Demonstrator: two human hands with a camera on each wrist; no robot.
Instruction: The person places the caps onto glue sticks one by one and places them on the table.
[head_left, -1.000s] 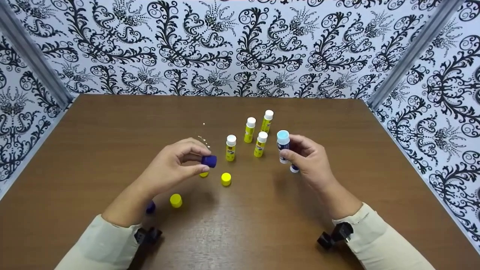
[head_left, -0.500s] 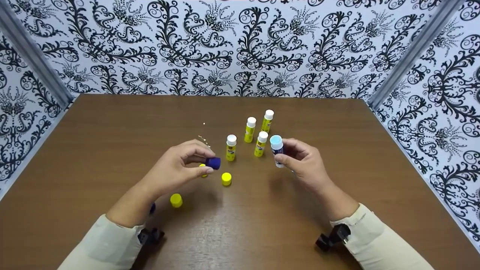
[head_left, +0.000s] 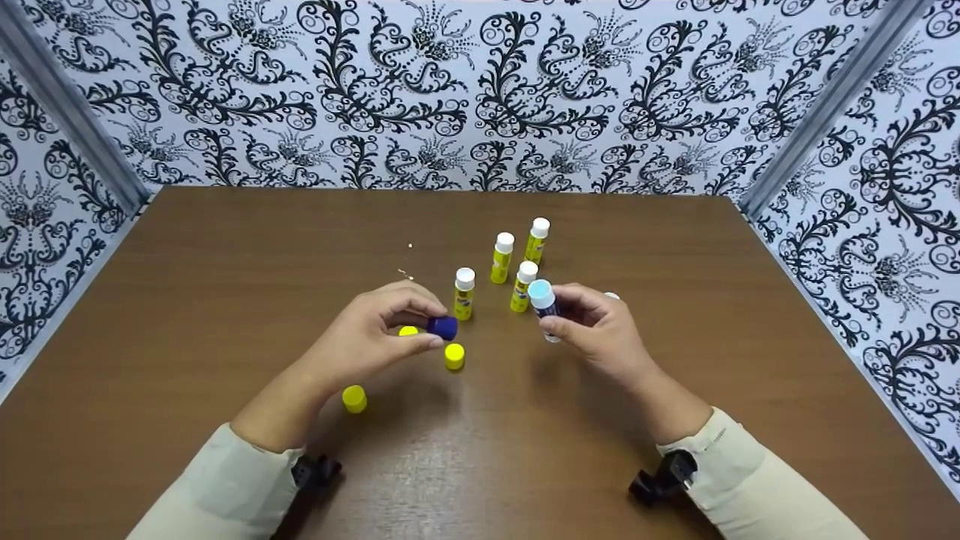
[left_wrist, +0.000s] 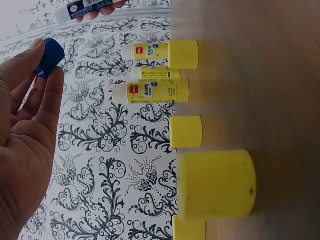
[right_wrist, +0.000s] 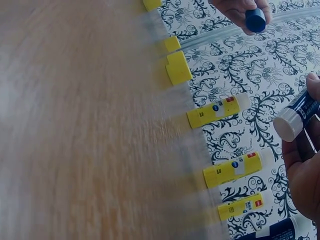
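Note:
My left hand pinches a dark blue glue stick cap between thumb and fingers, raised off the table. The right hand grips an uncapped dark blue glue stick, its pale blue top tilted towards the left hand. A gap separates cap and stick. Several yellow glue sticks with white tops stand uncapped just behind them. Yellow caps sit below and beside the left hand; one cap looms large in the left wrist view.
A second dark blue glue stick stands beyond the right hand, mostly hidden in the head view. Small white crumbs lie behind the left hand. Patterned walls enclose the brown table at the back and sides.
Both hands have drawn closer together: the left has shifted right with the blue cap, the right has come left and slightly nearer with the glue stick. A blue cap near the left wrist is now hidden.

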